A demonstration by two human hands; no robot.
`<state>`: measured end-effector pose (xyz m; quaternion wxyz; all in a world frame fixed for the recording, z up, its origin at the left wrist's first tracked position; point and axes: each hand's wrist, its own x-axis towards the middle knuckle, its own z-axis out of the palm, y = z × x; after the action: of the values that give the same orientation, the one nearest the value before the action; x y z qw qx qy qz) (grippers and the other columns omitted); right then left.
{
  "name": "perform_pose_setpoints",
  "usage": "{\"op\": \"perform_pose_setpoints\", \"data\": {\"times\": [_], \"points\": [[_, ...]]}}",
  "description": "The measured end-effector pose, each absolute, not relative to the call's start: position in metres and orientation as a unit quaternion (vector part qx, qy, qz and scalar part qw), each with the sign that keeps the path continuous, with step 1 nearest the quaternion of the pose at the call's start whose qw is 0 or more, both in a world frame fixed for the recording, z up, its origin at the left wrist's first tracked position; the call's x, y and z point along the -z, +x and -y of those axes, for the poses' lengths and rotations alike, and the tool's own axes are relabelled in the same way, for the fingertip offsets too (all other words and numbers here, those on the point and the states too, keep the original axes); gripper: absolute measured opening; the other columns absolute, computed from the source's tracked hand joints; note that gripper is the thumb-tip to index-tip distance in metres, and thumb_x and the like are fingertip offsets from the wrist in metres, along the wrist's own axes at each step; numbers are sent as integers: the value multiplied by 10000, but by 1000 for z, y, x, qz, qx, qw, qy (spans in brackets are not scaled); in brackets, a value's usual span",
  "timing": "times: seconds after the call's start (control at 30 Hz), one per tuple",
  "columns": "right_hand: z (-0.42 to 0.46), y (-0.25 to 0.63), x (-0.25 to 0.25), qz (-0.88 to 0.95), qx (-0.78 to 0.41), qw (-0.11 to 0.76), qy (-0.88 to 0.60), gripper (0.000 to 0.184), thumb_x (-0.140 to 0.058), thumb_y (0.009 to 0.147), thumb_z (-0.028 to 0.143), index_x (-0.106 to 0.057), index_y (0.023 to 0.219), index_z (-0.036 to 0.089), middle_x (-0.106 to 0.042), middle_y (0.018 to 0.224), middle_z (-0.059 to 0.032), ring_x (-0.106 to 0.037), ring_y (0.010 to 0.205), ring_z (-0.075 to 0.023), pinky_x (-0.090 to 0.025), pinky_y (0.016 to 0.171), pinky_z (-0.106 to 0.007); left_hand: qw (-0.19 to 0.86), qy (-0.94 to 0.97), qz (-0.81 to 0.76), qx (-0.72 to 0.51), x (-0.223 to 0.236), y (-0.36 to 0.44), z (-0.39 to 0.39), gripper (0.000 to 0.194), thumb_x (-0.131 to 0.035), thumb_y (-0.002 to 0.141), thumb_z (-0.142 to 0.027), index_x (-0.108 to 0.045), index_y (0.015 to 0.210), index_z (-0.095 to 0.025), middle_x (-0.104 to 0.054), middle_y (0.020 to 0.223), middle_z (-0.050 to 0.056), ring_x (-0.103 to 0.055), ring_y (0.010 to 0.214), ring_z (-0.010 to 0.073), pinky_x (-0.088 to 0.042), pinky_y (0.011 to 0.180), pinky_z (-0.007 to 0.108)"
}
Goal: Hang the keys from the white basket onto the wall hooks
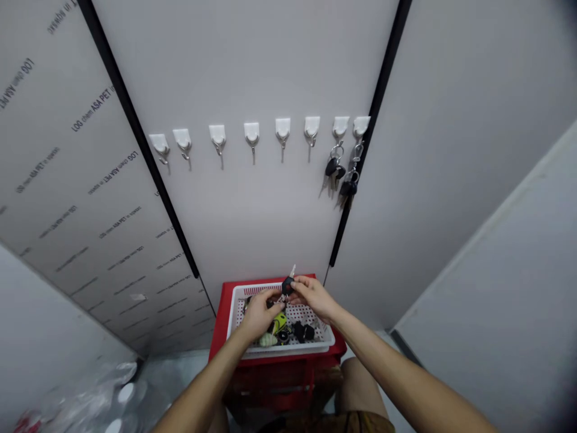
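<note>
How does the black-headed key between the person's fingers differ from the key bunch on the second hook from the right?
The black-headed key is held up by the right hand above the white basket; the key bunch hangs from its hook. The held key's blade points up in the picture, while the bunch's blades point down. The held key shows one blade, the bunch several. Both have black heads and metal blades.

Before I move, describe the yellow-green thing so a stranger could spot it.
Find the white basket on the red cover. Inside, right beside the left hand, is the yellow-green item. Its vivid colour separates it from the black pieces and pale green item.
</note>
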<state>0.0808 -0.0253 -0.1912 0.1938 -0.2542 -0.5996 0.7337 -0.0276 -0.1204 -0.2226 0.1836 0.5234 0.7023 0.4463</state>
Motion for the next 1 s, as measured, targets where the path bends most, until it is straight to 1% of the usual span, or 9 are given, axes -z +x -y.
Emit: {"op": "perform_pose_setpoints", "data": {"times": [0.13, 0.27, 0.37, 0.53, 0.63, 0.8, 0.87, 0.93, 1.0], "points": [[29, 79, 184, 547, -757, 242, -263, 225, -556, 540, 331, -466, 611, 137, -541, 541, 31, -493, 448, -56, -391, 487, -192, 157, 497, -697, -492, 216, -17, 113, 167, -462, 630, -208, -526, 770, -144, -576, 746, 29, -512, 693, 110, -393, 666, 229], [33, 78, 178, 502, -775, 276, -267, 231, -580, 522, 317, -459, 603, 138, -543, 543, 28, -507, 461, -61, -397, 486, -185, 117, 474, -706, -513, 207, -9, 111, 183, -511, 584, -193, -508, 763, -157, -569, 727, 9, -511, 680, 106, -391, 647, 221], [35, 80, 174, 490, -780, 284, -267, 239, -596, 506, 304, -448, 595, 139, -551, 563, 24, -520, 476, -67, -410, 507, -192, 96, 455, -721, -514, 202, -5, 111, 112, -472, 621, -212, -515, 706, -155, -566, 685, 4, -510, 646, 101, -386, 624, 218], [33, 84, 177, 524, -750, 281, -291, 245, -559, 537, 317, -431, 663, 151, -544, 584, 16, -516, 489, -80, -400, 480, -200, 83, 476, -709, -513, 196, -9, 112, 161, -407, 674, -236, -544, 690, -154, -560, 685, 11, -495, 646, 99, -370, 613, 209], [25, 88, 182, 594, -661, 326, -322, 290, -525, 560, 312, -425, 785, 159, -546, 643, -3, -516, 544, -108, -405, 502, -236, 81, 514, -705, -482, 184, -15, 110, 165, -422, 661, -234, -560, 628, -150, -537, 635, 10, -480, 629, 103, -358, 587, 204], [13, 95, 168, 727, -420, 449, -307, 410, -502, 584, 262, -416, 974, 169, -473, 1000, -83, -482, 808, -164, -381, 705, -306, 94, 557, -701, -435, 149, -16, 101, 177, -441, 635, -230, -579, 565, -145, -509, 583, 7, -468, 594, 101, -350, 559, 200], [12, 98, 157, 766, -391, 430, -276, 320, -472, 615, 273, -470, 920, 175, -502, 955, -74, -483, 802, -173, -385, 690, -304, 107, 568, -695, -428, 134, -14, 97, 179, -441, 630, -233, -581, 558, -146, -514, 573, 2, -464, 583, 98, -350, 555, 197], [11, 99, 145, 795, -404, 386, -234, 219, -437, 649, 295, -527, 806, 172, -555, 820, -59, -500, 749, -169, -392, 662, -290, 121, 577, -684, -430, 121, -13, 92, 171, -447, 621, -232, -581, 560, -144, -520, 560, -6, -458, 575, 96, -348, 550, 194], [9, 99, 133, 802, -426, 362, -210, 195, -429, 657, 310, -543, 718, 163, -572, 704, -41, -507, 678, -155, -394, 627, -271, 147, 576, -673, -441, 108, -14, 86, 161, -449, 614, -227, -575, 572, -136, -517, 534, -16, -447, 545, 89, -345, 535, 190]]}}
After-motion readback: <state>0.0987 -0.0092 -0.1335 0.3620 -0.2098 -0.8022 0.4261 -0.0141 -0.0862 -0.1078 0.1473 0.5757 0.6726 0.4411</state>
